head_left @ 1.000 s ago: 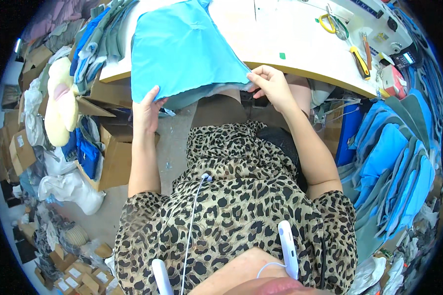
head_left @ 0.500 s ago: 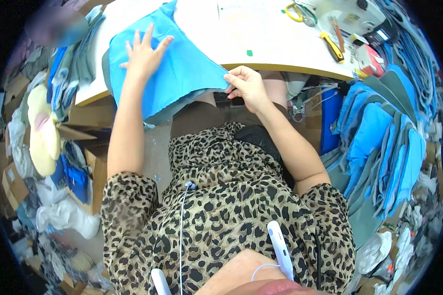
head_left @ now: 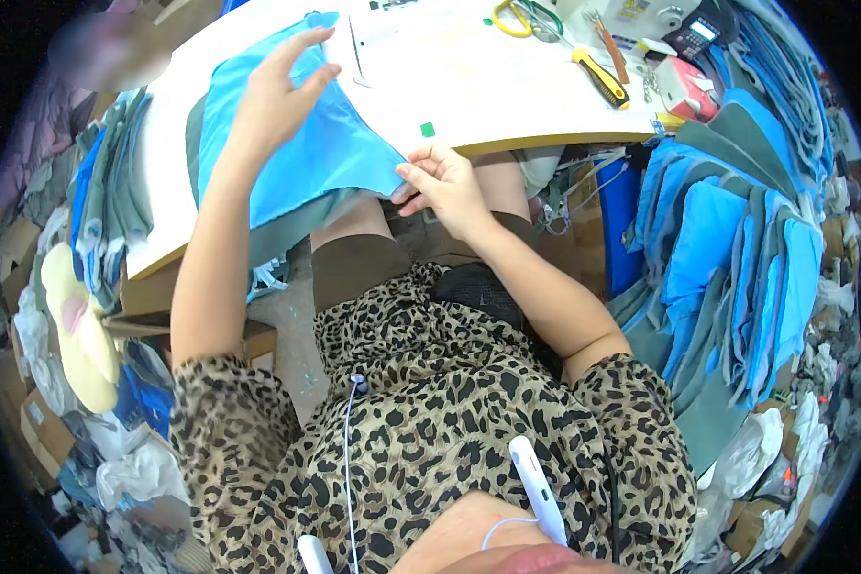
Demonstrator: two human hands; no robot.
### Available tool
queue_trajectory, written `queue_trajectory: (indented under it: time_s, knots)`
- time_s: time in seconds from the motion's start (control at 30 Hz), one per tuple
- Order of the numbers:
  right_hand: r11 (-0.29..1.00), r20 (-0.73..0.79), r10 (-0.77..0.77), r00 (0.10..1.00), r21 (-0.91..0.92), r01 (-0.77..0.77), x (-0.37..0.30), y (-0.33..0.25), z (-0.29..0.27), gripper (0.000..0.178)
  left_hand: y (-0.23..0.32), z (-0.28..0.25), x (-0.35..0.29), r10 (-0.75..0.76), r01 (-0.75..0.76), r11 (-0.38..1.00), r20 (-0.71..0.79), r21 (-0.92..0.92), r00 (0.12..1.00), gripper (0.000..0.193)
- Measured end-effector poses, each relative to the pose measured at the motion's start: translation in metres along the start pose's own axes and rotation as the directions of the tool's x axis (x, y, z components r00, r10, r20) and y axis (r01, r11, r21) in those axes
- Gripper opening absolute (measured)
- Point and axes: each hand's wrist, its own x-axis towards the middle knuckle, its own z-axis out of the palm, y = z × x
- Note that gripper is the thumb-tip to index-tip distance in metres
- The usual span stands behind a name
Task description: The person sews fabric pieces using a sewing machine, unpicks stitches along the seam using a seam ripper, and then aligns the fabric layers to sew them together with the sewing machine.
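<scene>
A bright blue fabric piece (head_left: pixel 301 158) with a grey-green layer showing under its edges lies over the front left of the white table (head_left: pixel 411 77). Its near edge hangs past the table rim, above my legs. My left hand (head_left: pixel 282 96) is over the far part of the blue fabric, fingers stretched and thumb apart; I cannot tell whether it touches the cloth. With thumb and fingers, my right hand (head_left: pixel 442 187) pinches the fabric's right corner just in front of the table edge.
A yellow-handled screwdriver (head_left: pixel 601 78), scissors (head_left: pixel 531 19) and a pink box (head_left: pixel 687 88) lie at the table's right, near a white machine (head_left: pixel 631 19). Stacked blue and grey pieces (head_left: pixel 727 258) hang at the right; more folded pieces (head_left: pixel 115 182) lie left.
My left hand has lifted its spread fingers and shifted toward the fabric's far end. My right hand still pinches the corner. The whole view has shifted slightly.
</scene>
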Motion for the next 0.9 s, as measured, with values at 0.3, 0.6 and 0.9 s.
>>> queue_trajectory:
  time_s: [0.3, 0.6, 0.9]
  knots:
    - [0.849, -0.213, -0.369, 0.905, -0.473, 0.235, -0.018, -0.097, -0.082, 0.019, 0.139, -0.039, -0.090, 0.202, -0.118, 0.550, -0.006, -0.827, 0.979, 0.030]
    - [0.195, -0.164, -0.770, 0.616, -0.981, -0.017, 0.076, -0.179, -0.255, 0.037, 0.177, -0.083, -0.094, 0.424, -0.654, 0.077, -0.569, -0.753, 0.705, 0.029]
    - [0.018, -0.299, -0.534, 0.791, -0.939, -0.344, 0.086, -0.187, -0.285, 0.031, 0.191, -0.098, -0.101, 0.380, -0.790, -0.181, -0.783, -0.586, 0.493, 0.031]
